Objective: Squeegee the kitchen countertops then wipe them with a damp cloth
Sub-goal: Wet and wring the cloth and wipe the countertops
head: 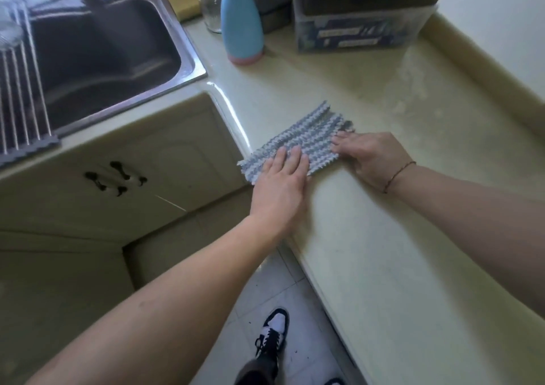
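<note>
Both forearms are stretched forward from the bottom of the view over the floor and a shoe (272,337). On the counter (383,281), close to its front edge, a striped grey cloth (298,141) is laid folded. It is pressed flat by the left hand (280,187), fingers spread on its near corner, and by the right hand (368,157), fingers spread on its right side; nothing is pinched. The wiping stage appears to be under way, and no squeegee is seen. A blue bottle (240,19), a jar (211,4) and a box (362,28) are stood well beyond the cloth; they could be knocked by a long push. With uneven pressure, the cloth could be bunched or slid off the edge.
</note>
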`<state>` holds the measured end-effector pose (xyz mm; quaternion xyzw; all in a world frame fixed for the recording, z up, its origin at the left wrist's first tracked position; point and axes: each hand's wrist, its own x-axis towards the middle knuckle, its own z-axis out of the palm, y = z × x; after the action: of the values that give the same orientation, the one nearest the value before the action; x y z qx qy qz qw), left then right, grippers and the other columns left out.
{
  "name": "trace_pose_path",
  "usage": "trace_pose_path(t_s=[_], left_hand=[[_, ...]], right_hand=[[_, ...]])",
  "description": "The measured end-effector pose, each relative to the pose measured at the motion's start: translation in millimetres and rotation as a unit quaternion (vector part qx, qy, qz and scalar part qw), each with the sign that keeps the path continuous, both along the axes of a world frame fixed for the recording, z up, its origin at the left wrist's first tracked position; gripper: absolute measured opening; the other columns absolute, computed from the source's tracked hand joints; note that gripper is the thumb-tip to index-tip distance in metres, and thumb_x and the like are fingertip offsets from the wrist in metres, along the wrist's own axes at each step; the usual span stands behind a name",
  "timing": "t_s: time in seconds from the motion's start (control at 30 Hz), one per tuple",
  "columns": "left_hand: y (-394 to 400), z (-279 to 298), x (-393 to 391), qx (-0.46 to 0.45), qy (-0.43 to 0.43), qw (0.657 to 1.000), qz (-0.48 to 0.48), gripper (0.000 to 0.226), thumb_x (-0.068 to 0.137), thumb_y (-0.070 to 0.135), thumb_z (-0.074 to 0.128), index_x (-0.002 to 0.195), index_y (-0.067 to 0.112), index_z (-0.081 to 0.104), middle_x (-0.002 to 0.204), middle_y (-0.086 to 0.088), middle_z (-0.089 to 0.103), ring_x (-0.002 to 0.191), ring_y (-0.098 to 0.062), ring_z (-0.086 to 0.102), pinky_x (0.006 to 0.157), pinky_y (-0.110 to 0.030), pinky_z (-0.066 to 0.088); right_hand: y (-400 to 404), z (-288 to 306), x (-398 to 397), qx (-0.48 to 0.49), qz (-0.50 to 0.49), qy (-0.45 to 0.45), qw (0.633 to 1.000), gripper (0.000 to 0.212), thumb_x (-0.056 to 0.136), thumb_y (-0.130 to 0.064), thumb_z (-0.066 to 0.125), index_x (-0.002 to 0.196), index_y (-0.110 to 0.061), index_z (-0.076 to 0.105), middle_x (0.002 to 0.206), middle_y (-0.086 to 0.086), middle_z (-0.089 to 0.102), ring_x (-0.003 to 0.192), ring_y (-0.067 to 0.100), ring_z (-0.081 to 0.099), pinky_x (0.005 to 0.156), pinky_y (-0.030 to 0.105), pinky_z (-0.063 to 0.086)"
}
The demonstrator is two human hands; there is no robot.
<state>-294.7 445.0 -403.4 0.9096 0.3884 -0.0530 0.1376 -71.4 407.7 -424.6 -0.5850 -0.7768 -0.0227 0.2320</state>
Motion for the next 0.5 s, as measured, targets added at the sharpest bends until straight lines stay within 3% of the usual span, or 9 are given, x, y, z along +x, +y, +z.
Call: trace_pose_path(t_s=[0.5], left_hand=[[-214, 9, 1, -0.023, 0.027, 0.999, -0.011, 0.053, 0.106, 0.026, 0.023, 0.155, 0.018, 0.005, 0.162, 0.0, -0.003, 0.149, -0.023, -0.007, 0.119, -0.034, -0.004]], right_hand=[[-217, 0, -3, -0.001, -0.016, 0.007, 1.0, 0.047, 0.048, 0.016, 0.08, 0.088, -0.007, 0.078, 0.099, 0.012, 0.075, 0.089, 0.029, 0.073, 0.07, 0.045, 0.061]])
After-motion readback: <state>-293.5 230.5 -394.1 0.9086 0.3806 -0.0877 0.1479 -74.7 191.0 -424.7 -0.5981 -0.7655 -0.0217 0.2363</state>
